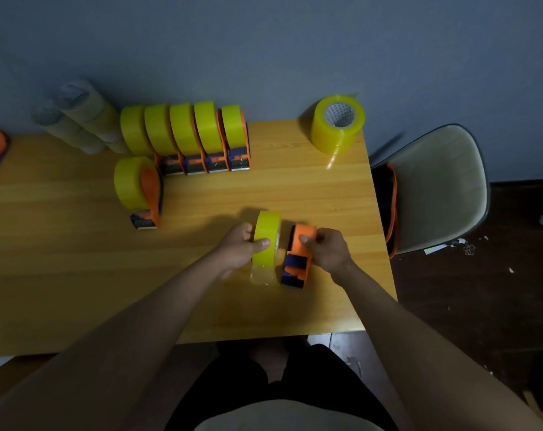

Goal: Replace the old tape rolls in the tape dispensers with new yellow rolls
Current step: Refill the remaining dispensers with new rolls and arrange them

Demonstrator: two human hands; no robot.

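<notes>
The left hand holds a new yellow roll upright, fingers curled around it, just left of the empty dispenser that the right hand grips on the counter. Loading seems the step; next, the roll must slide onto the dispenser hub

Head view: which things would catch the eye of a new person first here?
At the centre, the left hand grips a yellow tape roll beside an orange dispenser held by the right hand. Behind them, a row of loaded dispensers lines the wall edge of the wooden table.
</notes>
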